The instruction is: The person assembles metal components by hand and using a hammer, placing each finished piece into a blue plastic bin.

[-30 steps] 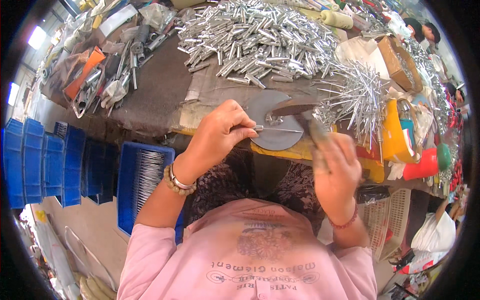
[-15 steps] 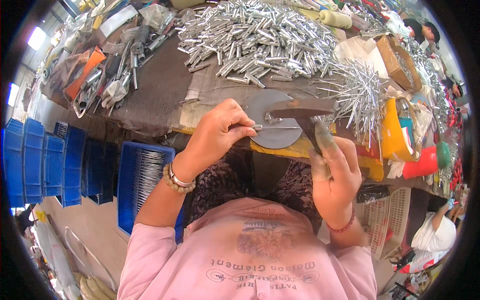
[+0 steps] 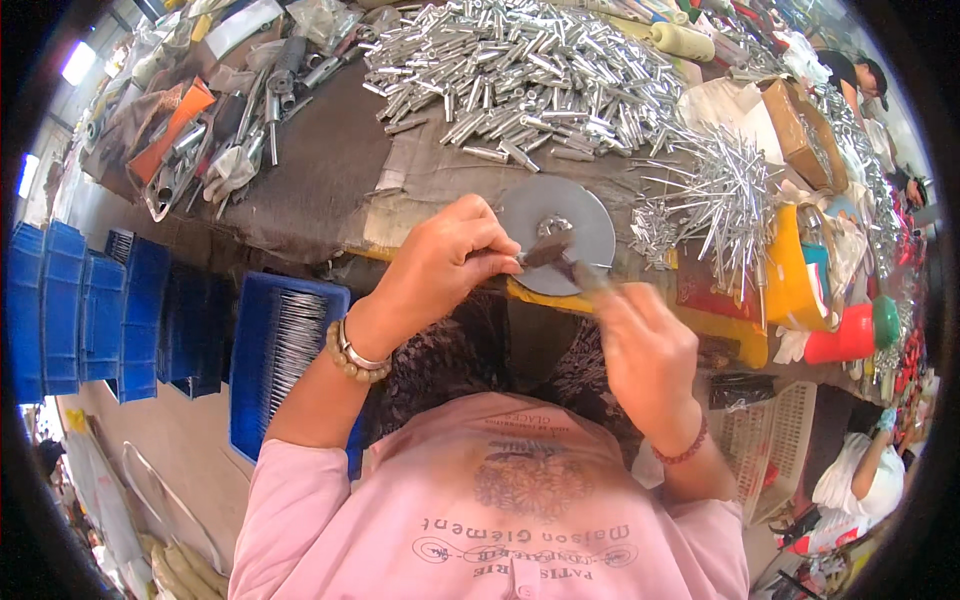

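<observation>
While the right hand (image 3: 645, 350) gripped the hammer (image 3: 549, 248) by its handle, the left hand (image 3: 455, 245) pinched a small metal piece (image 3: 520, 261) at its fingertips, mid-frame over the left rim of the grey disc (image 3: 592, 212); the hammer head largely hid that piece. Dark lettering and a picture, upside down in view, were printed on the pink shirt (image 3: 530, 480) at lower centre. The disc sat at the table's front edge, by a yellow strip (image 3: 735, 330); bare dark cloth (image 3: 320, 165) left open room at upper left, while a pile of metal tubes (image 3: 520, 85) at top centre and thin rods (image 3: 725, 205) at upper right bounded the work. Half a second earlier, the hammer head hung farther right; now it had come down beside the left fingertips.
</observation>
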A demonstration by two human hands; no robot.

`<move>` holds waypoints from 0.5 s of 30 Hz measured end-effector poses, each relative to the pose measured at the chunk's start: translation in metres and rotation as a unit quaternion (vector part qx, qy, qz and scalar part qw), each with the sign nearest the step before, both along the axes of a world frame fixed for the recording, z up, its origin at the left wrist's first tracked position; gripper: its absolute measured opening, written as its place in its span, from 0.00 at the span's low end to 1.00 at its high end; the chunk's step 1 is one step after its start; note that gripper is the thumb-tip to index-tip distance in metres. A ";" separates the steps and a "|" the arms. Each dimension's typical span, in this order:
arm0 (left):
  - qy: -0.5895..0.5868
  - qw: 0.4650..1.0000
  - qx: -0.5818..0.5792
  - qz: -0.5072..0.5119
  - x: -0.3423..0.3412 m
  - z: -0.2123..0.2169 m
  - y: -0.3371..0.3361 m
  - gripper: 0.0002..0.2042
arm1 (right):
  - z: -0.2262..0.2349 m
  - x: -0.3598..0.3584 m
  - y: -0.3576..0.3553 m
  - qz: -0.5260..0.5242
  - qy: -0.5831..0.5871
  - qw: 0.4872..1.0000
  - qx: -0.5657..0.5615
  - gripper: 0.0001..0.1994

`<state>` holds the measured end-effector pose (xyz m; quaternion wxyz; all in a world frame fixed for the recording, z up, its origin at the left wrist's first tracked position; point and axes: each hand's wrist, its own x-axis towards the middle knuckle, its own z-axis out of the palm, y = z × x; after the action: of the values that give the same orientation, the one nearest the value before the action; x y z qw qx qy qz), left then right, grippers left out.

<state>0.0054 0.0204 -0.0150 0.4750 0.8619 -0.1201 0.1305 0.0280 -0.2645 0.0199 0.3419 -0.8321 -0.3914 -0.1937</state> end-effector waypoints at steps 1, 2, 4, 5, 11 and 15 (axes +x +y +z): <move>0.000 1.000 -0.001 0.001 0.000 -0.001 0.001 0.08 | 0.002 0.001 -0.001 0.005 0.011 0.997 -0.072 0.29; -0.006 1.000 0.002 0.001 -0.001 -0.003 0.001 0.08 | 0.004 0.002 -0.002 0.009 0.022 0.989 -0.144 0.29; -0.013 1.000 0.004 0.004 -0.001 -0.004 0.002 0.08 | 0.018 0.005 0.000 0.012 0.004 0.987 -0.161 0.27; -0.013 1.000 -0.002 0.001 -0.002 -0.004 0.002 0.08 | 0.022 0.005 0.002 0.005 0.000 0.996 -0.088 0.26; -0.037 0.999 -0.016 -0.009 0.001 -0.008 0.001 0.09 | 0.014 0.003 0.004 0.017 0.007 0.987 -0.159 0.24; -0.042 0.999 -0.010 -0.020 0.004 -0.007 0.005 0.09 | 0.014 0.010 -0.001 0.015 -0.002 0.992 -0.126 0.24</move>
<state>0.0097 0.0251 -0.0224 0.4802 0.8485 -0.1558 0.1587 0.0382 -0.2650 0.0340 0.2365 -0.8624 -0.4254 -0.1391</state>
